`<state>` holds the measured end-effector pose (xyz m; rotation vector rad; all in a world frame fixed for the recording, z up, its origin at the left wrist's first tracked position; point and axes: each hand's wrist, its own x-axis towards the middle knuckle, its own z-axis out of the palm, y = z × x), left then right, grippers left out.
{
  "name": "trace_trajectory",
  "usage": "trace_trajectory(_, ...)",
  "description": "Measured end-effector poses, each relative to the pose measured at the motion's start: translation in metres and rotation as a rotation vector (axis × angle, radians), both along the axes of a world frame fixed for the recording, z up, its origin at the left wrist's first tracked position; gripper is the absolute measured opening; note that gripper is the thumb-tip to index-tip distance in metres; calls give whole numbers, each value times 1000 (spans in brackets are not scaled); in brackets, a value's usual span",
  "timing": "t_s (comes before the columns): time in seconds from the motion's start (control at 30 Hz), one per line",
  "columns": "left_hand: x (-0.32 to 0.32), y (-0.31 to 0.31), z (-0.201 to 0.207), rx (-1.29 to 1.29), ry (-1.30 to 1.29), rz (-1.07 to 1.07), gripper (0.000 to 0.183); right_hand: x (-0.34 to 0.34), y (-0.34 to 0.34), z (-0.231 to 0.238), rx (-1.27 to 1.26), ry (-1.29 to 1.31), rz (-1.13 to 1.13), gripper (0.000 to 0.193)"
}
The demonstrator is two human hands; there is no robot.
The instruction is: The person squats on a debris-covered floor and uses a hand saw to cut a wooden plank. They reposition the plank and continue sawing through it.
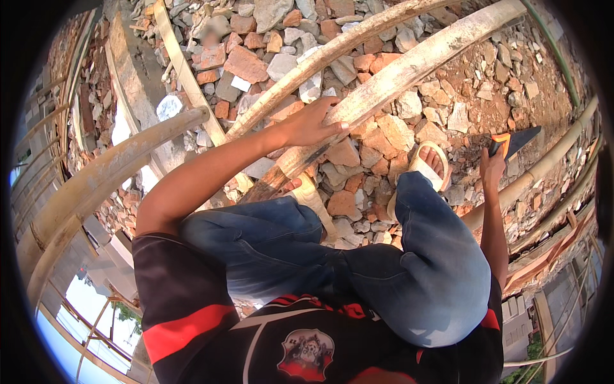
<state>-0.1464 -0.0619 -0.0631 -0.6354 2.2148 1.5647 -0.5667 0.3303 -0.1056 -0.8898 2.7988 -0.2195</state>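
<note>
My left hand wraps over a thick, pale wooden pole, its fingers on the far side and thumb on the near side. The pole slants from the upper right down to my bent left leg, where its lower end looks darker and rough. Off to the right, my right hand grips the orange and black handle of a handsaw. The saw's dark blade points away to the right, apart from the pole. My sandalled foot stands on the rubble between the pole and the saw.
A thinner pole lies just beyond the thick one, and a flat wooden strip crosses at the upper left. A large pole rises at my left. Broken bricks and stones cover the ground. Another long pole runs along the right.
</note>
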Motion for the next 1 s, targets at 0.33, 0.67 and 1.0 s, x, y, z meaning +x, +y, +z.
trace_trajectory(0.33, 107, -4, -16, 171, 113, 453, 57, 134, 9, 224, -493, -312, -316, 17)
trace_trajectory(0.67, 213, 71, -3, -272, 33, 578, 38, 203, 31, 256, -555, -493, 90, 32)
trace_trajectory(1.0, 221, 120, -29, -455, -183, 419, 78, 268, 41, 226, -693, -922, 397, 68)
